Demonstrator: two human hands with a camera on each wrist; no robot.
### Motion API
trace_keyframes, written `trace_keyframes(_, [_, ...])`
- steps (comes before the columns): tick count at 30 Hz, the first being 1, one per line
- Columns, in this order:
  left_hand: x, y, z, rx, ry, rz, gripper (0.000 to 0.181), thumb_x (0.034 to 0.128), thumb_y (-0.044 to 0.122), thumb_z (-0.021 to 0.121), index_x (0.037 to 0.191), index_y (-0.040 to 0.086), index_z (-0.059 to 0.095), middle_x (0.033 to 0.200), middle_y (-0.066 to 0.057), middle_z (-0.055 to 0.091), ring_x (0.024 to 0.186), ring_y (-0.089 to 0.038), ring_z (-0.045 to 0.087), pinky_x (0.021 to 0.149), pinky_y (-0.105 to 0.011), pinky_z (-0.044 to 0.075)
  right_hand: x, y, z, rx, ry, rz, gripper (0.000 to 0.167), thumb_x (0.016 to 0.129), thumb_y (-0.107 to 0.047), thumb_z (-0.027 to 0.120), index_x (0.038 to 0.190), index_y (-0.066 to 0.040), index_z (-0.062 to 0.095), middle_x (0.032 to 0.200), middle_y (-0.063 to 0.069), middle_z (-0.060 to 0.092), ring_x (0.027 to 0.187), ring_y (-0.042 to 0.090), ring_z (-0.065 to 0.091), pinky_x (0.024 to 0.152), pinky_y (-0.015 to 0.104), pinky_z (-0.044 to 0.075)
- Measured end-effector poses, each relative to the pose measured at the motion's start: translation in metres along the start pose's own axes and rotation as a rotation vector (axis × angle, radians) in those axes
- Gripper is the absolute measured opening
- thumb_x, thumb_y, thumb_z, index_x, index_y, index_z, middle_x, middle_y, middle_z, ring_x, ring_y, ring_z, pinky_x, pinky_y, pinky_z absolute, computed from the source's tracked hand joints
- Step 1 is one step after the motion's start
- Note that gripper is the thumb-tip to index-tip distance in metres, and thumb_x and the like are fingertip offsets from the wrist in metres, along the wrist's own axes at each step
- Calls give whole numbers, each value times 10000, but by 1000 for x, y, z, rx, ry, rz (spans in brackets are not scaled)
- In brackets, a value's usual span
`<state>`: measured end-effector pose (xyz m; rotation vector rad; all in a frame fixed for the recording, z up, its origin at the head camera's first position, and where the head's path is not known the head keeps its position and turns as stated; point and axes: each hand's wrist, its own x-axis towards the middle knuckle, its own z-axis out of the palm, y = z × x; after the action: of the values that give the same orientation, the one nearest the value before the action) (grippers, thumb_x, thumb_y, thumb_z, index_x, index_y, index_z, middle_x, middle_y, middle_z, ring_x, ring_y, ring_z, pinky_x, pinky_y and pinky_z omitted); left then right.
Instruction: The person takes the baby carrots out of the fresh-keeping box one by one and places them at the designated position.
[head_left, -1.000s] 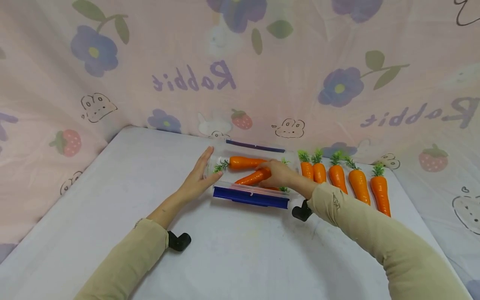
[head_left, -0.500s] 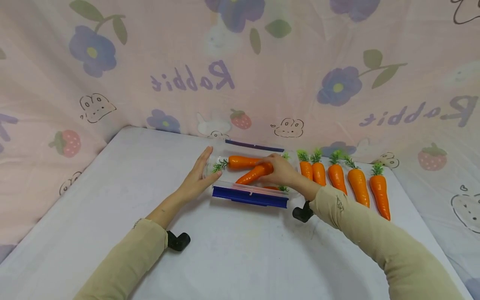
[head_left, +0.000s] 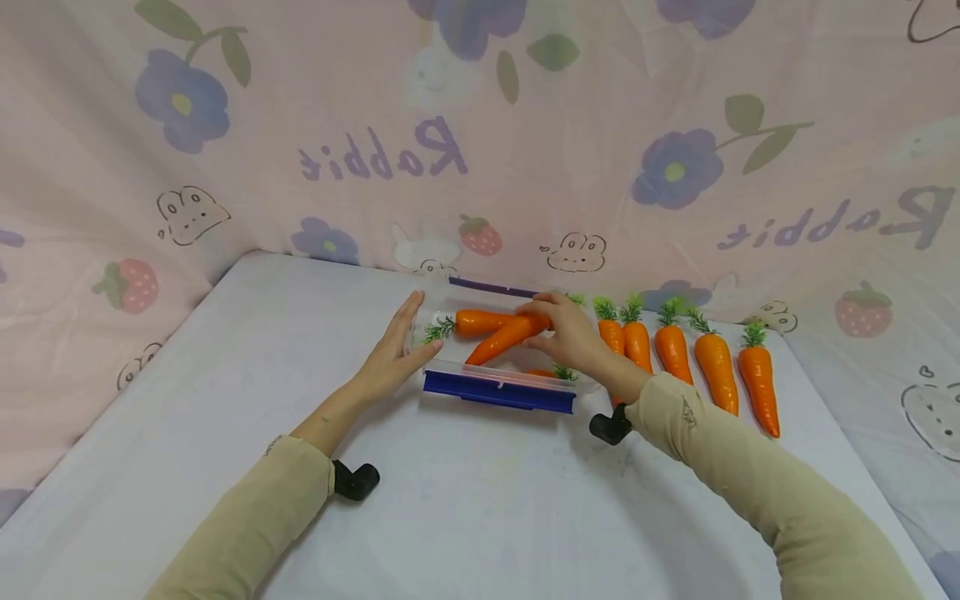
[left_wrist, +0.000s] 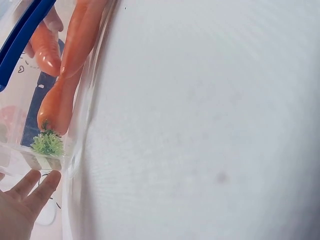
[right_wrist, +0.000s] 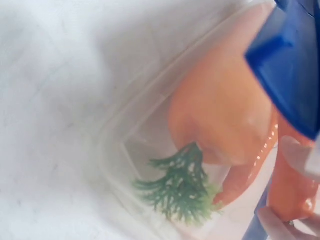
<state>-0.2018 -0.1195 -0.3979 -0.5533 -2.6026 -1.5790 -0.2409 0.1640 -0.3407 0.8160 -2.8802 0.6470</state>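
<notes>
A clear plastic box (head_left: 480, 369) with blue side clips stands on the white-covered table. My left hand (head_left: 390, 354) rests against its left end, fingers straight; in the left wrist view its fingertips (left_wrist: 49, 182) touch the wall. My right hand (head_left: 573, 337) grips a toy carrot (head_left: 504, 338) by its thick end, slanting in the box with its tip towards the front left. Beneath it another carrot (head_left: 474, 322) lies with its green top at the left. One more carrot (right_wrist: 220, 110) lies along the front wall, its green top at the right.
Right of the box, several toy carrots (head_left: 759, 387) lie in a row, green tops towards the back. A blue clip (head_left: 498, 393) hangs folded out along the box's front. A printed cloth (head_left: 510, 150) hangs behind the table. Black devices (head_left: 356, 482) sit at both wrists.
My right hand has moved slightly back and right with the carrot, whose thick end now lies nearer the back. My left hand has stayed at the box's left end.
</notes>
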Motion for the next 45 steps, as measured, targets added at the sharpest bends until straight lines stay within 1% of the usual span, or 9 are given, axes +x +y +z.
trace_keyframes(3, [1, 0, 0, -4, -2, 4, 773, 956, 341, 527, 1559, 211, 60, 1626, 13, 0, 1491, -264, 51, 1165, -591, 97, -1, 1, -3, 10, 36, -30, 419, 811, -133, 768, 1209, -80, 647, 1299, 216, 511, 1111, 384, 532, 953, 518, 467])
trace_keyframes(7, [1, -1, 1, -8, -3, 3, 774, 957, 339, 529, 1559, 206, 61, 1626, 10, 1, 1491, -266, 47, 1167, -588, 90, -2, 3, -7, 26, 83, -64, 415, 807, -106, 767, 1203, -73, 650, 1316, 233, 500, 1103, 390, 537, 891, 487, 510])
trace_keyframes(10, [2, -1, 1, -8, -3, 1, 774, 957, 337, 530, 1559, 203, 62, 1626, 6, 3, 1491, -265, 45, 1169, -585, 88, -4, 4, -12, 42, 108, -64, 413, 811, -92, 761, 1208, -75, 646, 1333, 218, 483, 1110, 379, 530, 847, 448, 544])
trace_keyframes(14, [1, -1, 0, 0, -3, -1, 772, 960, 346, 524, 1559, 206, 57, 1626, 9, 0, 1491, -266, 41, 1166, -590, 88, -7, 4, -21, 55, 138, -53, 428, 814, -104, 761, 1224, -87, 640, 1363, 194, 460, 1129, 367, 537, 874, 440, 543])
trace_keyframes(20, [0, 2, -1, -1, -12, -6, 778, 964, 359, 520, 1559, 211, 42, 1628, -27, 1, 1488, -296, 44, 1153, -616, 94, -11, 9, -28, 58, 181, -62, 439, 815, -91, 754, 1237, -76, 630, 1403, 209, 427, 1183, 382, 498, 883, 462, 532])
trace_keyframes(27, [-2, 2, -1, -13, -14, -15, 769, 967, 353, 521, 1557, 244, 40, 1626, 14, -8, 1490, -274, 34, 1158, -606, 93, -18, 10, -38, 40, 195, -41, 452, 809, -109, 763, 1241, -81, 632, 1407, 201, 432, 1195, 388, 483, 883, 469, 521])
trace_keyframes(32, [0, 0, 0, -18, -14, -14, 776, 967, 307, 532, 1558, 216, 38, 1626, 1, -13, 1490, -281, 27, 1158, -608, 88, -24, 11, -47, 33, 203, -32, 453, 812, -104, 760, 1245, -81, 628, 1413, 207, 422, 1282, 418, 405, 981, 537, 445])
trace_keyframes(35, [0, -1, 0, -29, -15, -13, 780, 964, 277, 539, 1558, 203, 38, 1625, -13, -18, 1489, -291, 20, 1159, -608, 76, -27, 14, -50, 24, 223, -43, 450, 803, -88, 765, 1233, -72, 634, 1396, 228, 435, 1287, 439, 400, 1018, 578, 393])
trace_keyframes(45, [-1, -1, 0, -11, -13, -11, 766, 970, 338, 520, 1557, 246, 36, 1625, 12, -7, 1490, -279, 34, 1162, -600, 86, -40, 18, -61, 5, 240, -34, 445, 808, -89, 762, 1233, -82, 631, 1383, 219, 446, 1199, 443, 481, 973, 585, 424])
